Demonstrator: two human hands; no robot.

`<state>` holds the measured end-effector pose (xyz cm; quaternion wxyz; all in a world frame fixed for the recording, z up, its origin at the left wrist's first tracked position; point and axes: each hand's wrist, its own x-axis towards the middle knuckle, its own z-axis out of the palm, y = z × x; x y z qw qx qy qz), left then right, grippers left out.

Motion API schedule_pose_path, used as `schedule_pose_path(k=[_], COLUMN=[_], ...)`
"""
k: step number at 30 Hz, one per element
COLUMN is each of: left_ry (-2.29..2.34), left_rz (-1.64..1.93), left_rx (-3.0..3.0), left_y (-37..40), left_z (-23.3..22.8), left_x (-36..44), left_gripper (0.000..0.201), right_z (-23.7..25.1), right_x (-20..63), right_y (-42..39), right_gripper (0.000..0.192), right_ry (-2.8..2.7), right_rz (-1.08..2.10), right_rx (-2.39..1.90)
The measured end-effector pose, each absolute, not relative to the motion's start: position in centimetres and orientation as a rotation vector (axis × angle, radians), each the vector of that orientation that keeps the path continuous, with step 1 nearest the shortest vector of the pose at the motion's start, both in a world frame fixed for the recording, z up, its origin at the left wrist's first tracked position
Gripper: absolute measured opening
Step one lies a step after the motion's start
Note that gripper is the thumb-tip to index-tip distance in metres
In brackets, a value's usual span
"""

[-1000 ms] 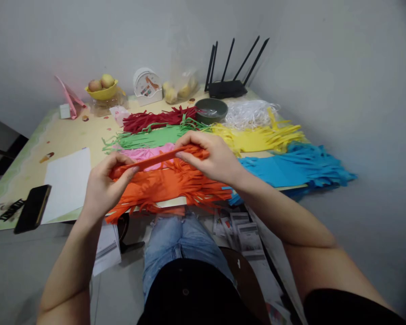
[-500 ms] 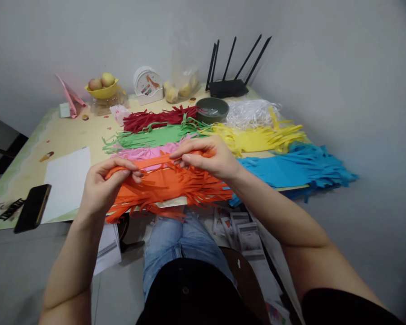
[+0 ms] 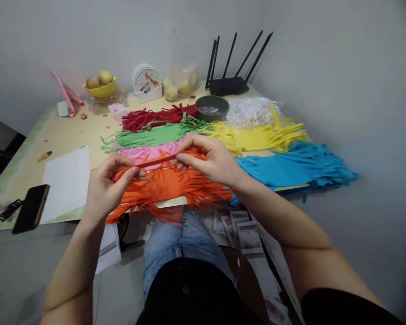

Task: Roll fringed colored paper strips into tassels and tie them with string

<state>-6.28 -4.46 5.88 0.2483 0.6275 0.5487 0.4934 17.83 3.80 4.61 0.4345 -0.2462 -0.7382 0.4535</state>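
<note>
The strip (image 3: 157, 160) is up in the air between two hands, over the far side of the orange fringe (image 3: 160, 186). Its long axis runs left to right, its right end sitting a little higher in view.

From the left: the phone (image 3: 31, 208) and paper (image 3: 67, 180) lie on the tabletop (image 3: 64, 135), apart from the work. Next comes the left hand (image 3: 107, 184), its thumb and fingers pinched narrow on the strip's left part, with more orange bunched inside the grip. The short middle stretch spans the gap, looking fairly straight; whether it is one layer or several folded together, I cannot tell. The orange fringe lies nearer the body, below this stretch, and the pink fringe (image 3: 145, 154) just beyond it.

The right hand (image 3: 212, 157) pinches the other part, thumb toward the body, loose orange ends tucked beneath its fingers. Neither hand is nearer, since both hold the strip. Past the right hand lie the yellow fringe (image 3: 253, 139) and, closer to the body, the blue fringe (image 3: 277, 171).
</note>
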Motion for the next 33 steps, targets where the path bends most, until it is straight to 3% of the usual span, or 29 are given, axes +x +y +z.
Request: schedule_pose_path(k=[5,10,14,20,24,27,31,33], left_ry=[1.303,1.17,1.191,1.427,1.314,1.304,1.313,1.333], left_rz=[1.365,1.394,1.359,0.9,0.802,0.771,0.905,0.978], left_rx=[1.307,1.191,1.315,2.148,2.409,2.402,2.411,2.521], left_y=[-4.2,-3.9,-4.0,-3.4,-2.2,-1.7,-2.0,-2.2], left_z=[5.8,5.4,4.8,6.7,7.5,7.1,6.4,6.3], left_x=[-6.4,-6.4,-6.9,-7.5,-6.2,-5.6,-5.2,-4.9], left_gripper=[0.021,0.007,0.006,0.013,0.02,0.02,0.036,0.027], right_z=[4.0,3.6,3.8,5.2,5.9,6.0,5.9,5.7], right_x=[17.9,18.1,18.7,19.6,19.5,19.8,20.3,20.3], right_y=[4.4,5.3,5.9,5.8,5.2,5.0,5.2,5.3], right_gripper=[0.019,0.016,0.011,0.02,0.023,0.022,0.019,0.017], right_ry=[-1.685,-1.641,-1.851,-2.348,-2.484,-2.454,-2.306,-2.202], right_rz=[1.49,1.69,1.499,0.754,0.493,0.507,0.787,0.961], right_rx=[-0.466,-0.399,-0.392,-0.361,-0.256,-0.274,-0.383,-0.417])
